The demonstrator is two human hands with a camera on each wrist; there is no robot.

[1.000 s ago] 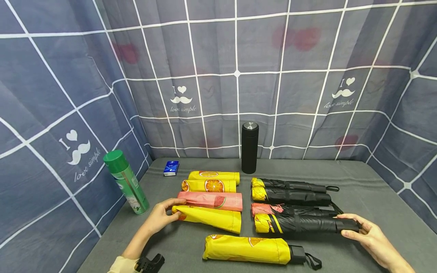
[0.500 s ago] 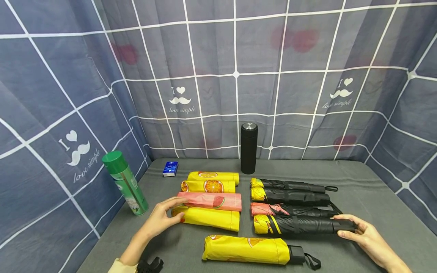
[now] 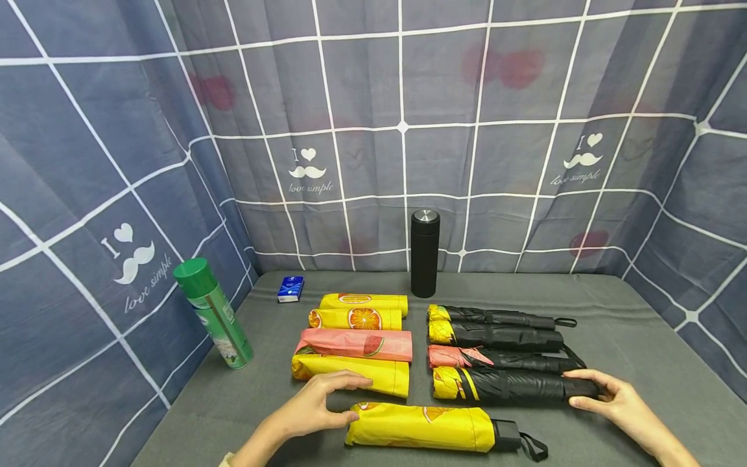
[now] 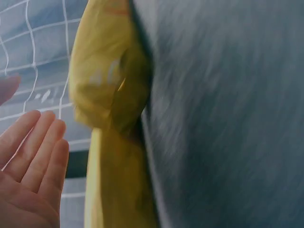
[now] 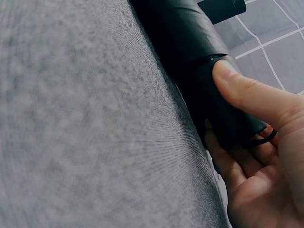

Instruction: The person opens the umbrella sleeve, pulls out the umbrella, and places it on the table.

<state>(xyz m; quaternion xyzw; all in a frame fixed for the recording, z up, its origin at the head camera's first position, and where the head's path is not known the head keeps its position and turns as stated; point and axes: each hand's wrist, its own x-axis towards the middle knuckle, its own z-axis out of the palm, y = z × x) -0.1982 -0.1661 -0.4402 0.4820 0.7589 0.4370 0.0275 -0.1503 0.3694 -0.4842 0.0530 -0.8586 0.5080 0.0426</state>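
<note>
My right hand (image 3: 624,408) grips the handle end of a folded black umbrella (image 3: 519,386) with a yellow printed end. In the right wrist view, the thumb lies along the black handle (image 5: 209,95) and the fingers curl beneath it. My left hand (image 3: 315,407) is at the left end of a yellow umbrella in its cover (image 3: 423,427), thumb close to that end; contact is unclear. In the left wrist view its fingers (image 4: 40,156) are extended, apart from the yellow cloth (image 4: 107,71). Just behind lie an empty-looking yellow cover (image 3: 356,373) and a pink watermelon cover (image 3: 350,344).
Two more yellow covers with orange slices (image 3: 332,318) lie farther back. Several other folded black umbrellas (image 3: 508,337) lie on the right. A black flask (image 3: 425,256), a blue packet (image 3: 290,289) and a green spray can (image 3: 216,318) stand around the back and left.
My left hand has left the yellow and pink covers and moved right and nearer, to the covered yellow umbrella. My right hand and the black umbrella have shifted slightly left.
</note>
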